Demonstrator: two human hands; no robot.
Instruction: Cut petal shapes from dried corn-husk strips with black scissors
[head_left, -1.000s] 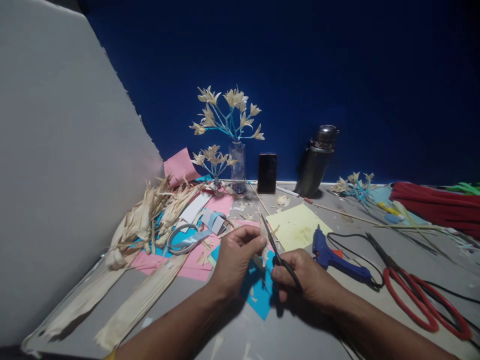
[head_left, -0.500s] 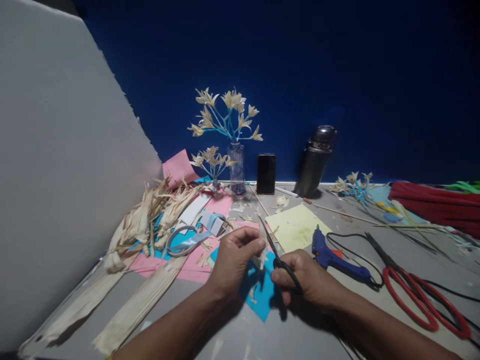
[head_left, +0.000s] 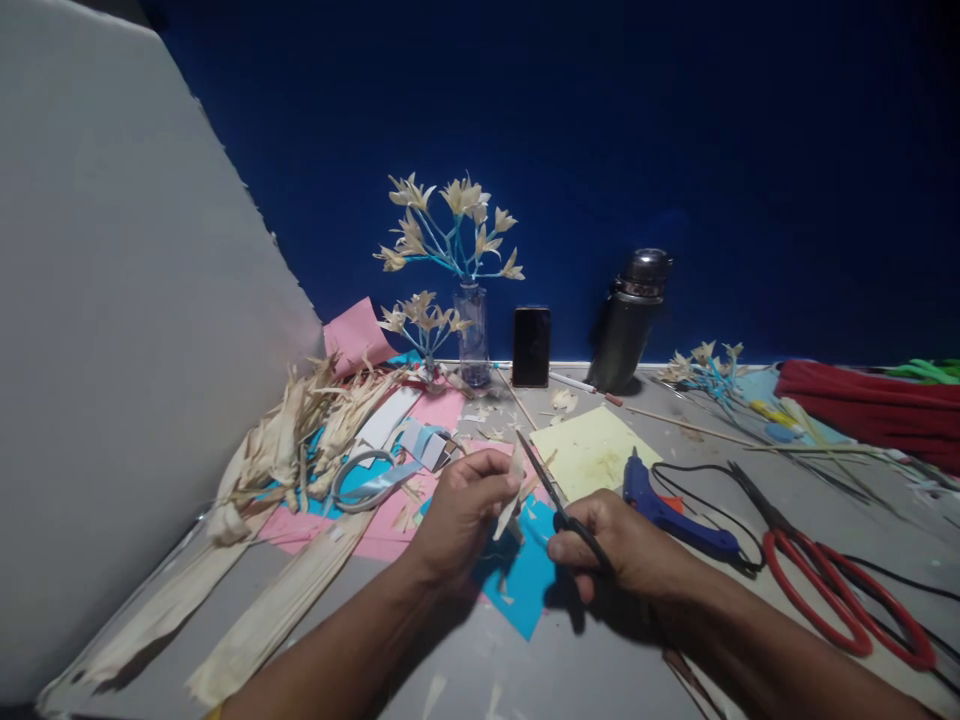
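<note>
Between the thumb and fingers of my left hand (head_left: 469, 505) is a pale, petal-shaped piece of corn husk (head_left: 511, 505). My right hand (head_left: 604, 545) grips a pair of small black-handled scissors (head_left: 551, 480), their blades pointing up and away, close beside the husk piece and slightly right of it. Beneath both hands lies a blue paper sheet (head_left: 529, 590) with husk scraps on it. Past the scissors, a yellow paper sheet (head_left: 589, 450) rests on the table.
Dried husks (head_left: 289, 445) and a tape roll (head_left: 367, 480) are heaped at left. Husk flowers (head_left: 465, 200) in a glass bottle (head_left: 472, 340), a phone (head_left: 532, 345) and a flask (head_left: 634, 320) stand along the wall. At right lie a blue glue gun (head_left: 675, 520) and large red-handled scissors (head_left: 821, 590).
My hands have moved slightly apart. The husk piece now tilts, its lower end toward the left, and the small scissors have shifted a little to the right.
</note>
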